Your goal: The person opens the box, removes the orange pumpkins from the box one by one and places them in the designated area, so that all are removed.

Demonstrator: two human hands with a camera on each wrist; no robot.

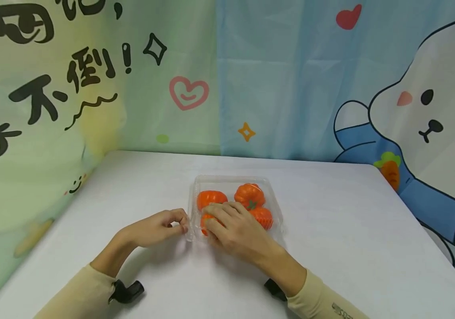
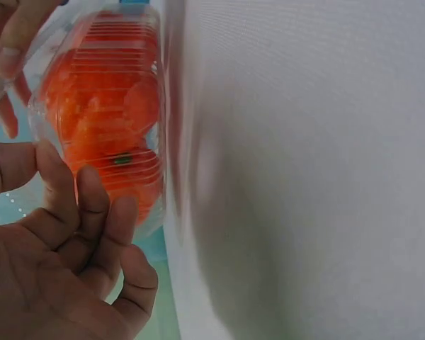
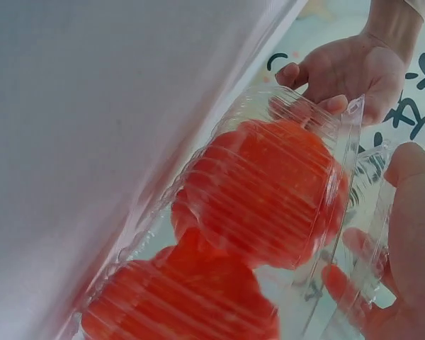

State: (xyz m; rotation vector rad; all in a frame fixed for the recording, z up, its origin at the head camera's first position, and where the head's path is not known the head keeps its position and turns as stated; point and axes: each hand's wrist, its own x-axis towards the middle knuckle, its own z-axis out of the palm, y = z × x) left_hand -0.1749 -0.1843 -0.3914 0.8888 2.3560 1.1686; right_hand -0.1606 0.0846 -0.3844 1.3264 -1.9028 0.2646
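A clear plastic box (image 1: pixel 231 179) with ribbed sides stands on the white table, holding several lobed, orange-red tomatoes (image 1: pixel 249 195), one with a green calyx on show. At the box's left front corner, my left hand (image 1: pixel 167 227) pinches the rim between thumb and index finger, its other fingers loosely bent. My right hand (image 1: pixel 237 230) reaches over the front left of the box and partly hides a tomato. In the right wrist view, its thumb and fingers (image 3: pixel 336 280) are around a clear plastic lid edge (image 3: pixel 380 212), which stands slightly apart from the box's rim.
The white table (image 1: pixel 331 221) extends around the box on every side. Behind it hangs a printed cloth (image 1: pixel 267 79) with a cartoon animal and lettering. A black camera mount (image 1: pixel 127 292) sits at the left wrist, another (image 1: pixel 275 289) at the right.
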